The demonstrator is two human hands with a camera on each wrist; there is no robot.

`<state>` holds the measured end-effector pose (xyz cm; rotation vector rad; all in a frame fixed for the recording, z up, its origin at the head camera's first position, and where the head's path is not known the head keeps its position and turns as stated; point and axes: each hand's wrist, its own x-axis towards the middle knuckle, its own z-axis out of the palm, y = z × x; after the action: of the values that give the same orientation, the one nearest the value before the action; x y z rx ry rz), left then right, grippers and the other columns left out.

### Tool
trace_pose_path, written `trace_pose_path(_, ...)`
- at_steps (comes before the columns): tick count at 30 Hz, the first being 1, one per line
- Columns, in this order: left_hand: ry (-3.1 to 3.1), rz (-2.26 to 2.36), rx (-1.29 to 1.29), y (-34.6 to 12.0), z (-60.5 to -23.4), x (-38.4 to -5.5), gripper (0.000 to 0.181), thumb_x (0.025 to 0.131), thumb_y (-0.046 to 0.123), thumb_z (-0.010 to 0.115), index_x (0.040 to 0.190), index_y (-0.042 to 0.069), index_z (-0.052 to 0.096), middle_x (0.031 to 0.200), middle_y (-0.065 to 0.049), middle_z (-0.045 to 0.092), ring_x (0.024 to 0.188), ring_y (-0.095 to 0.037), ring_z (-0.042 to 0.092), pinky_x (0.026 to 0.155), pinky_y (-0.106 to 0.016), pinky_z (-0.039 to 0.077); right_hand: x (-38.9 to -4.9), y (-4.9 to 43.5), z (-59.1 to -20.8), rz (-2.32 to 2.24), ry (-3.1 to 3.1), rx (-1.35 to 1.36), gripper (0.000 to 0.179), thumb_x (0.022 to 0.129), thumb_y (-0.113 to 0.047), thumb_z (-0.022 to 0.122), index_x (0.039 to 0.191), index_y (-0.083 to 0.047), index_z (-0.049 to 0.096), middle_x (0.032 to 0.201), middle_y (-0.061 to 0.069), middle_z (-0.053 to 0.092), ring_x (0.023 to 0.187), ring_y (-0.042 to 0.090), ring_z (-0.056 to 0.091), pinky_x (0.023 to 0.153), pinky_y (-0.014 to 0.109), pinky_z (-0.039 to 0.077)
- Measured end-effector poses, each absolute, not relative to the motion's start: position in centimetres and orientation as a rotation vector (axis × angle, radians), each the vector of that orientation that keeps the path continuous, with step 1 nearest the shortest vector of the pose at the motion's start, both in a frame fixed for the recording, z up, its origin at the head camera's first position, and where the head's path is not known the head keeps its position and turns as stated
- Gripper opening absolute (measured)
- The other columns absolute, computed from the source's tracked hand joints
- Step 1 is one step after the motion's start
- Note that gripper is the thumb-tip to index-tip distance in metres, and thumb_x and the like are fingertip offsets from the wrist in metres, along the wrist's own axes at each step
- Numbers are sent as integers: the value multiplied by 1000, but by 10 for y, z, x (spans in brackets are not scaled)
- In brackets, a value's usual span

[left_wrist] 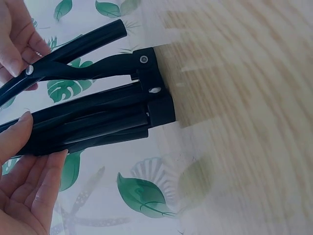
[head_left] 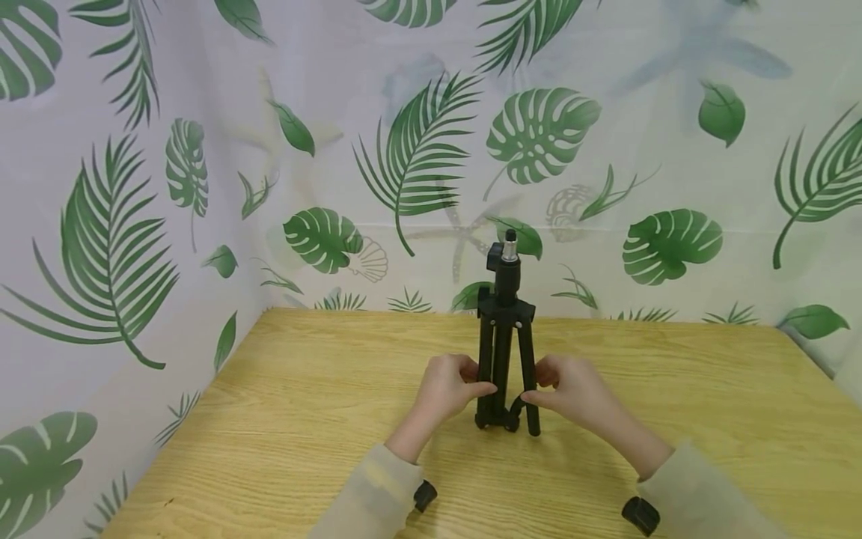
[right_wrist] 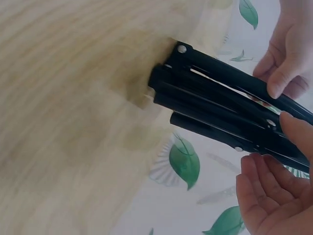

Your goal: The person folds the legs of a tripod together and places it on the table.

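A black tripod stand (head_left: 507, 283) stands upright on the table, its legs folded down close to the centre column. A silver stud with a black tip tops it. My left hand (head_left: 447, 385) holds the left-hand legs low down, thumb in front and fingers behind. Between thumb and fingers, my right hand (head_left: 572, 385) pinches the right leg (head_left: 528, 367), which is swung slightly outward. In the left wrist view, a hinged brace (left_wrist: 98, 67) joins that leg to the bracket (left_wrist: 159, 93) at the column's foot, close over the tabletop.
The wooden table (head_left: 303, 419) reaches back to a white cloth backdrop (head_left: 431, 60) printed with green leaves, just behind the tripod. More of this cloth (head_left: 40, 224) hangs along the left side. Small black pieces (head_left: 640, 515) show beside both sleeves.
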<state>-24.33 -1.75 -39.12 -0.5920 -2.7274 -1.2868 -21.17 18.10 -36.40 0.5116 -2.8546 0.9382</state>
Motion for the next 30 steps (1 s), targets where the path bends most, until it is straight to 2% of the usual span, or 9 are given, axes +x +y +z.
trace_pose_path(9, -2726, -1316, -585, -17, -391, -243, 25, 72, 24, 74, 83, 3, 67, 71, 2, 62, 61, -6, 54, 52, -20, 44, -209, 179, -370, 995, -2833, 423, 24, 74, -17, 71, 87, 1, 63, 79, 6, 62, 71, 20, 59, 63, 34, 48)
trace_pose_path(30, -2712, -1334, -576, -17, -392, -243, 23, 72, 23, 74, 81, 3, 67, 69, 2, 62, 59, -5, 54, 51, -20, 44, -213, 166, -374, 996, -2775, 364, 17, 75, -14, 70, 82, 0, 63, 76, 6, 62, 71, 22, 59, 63, 36, 48)
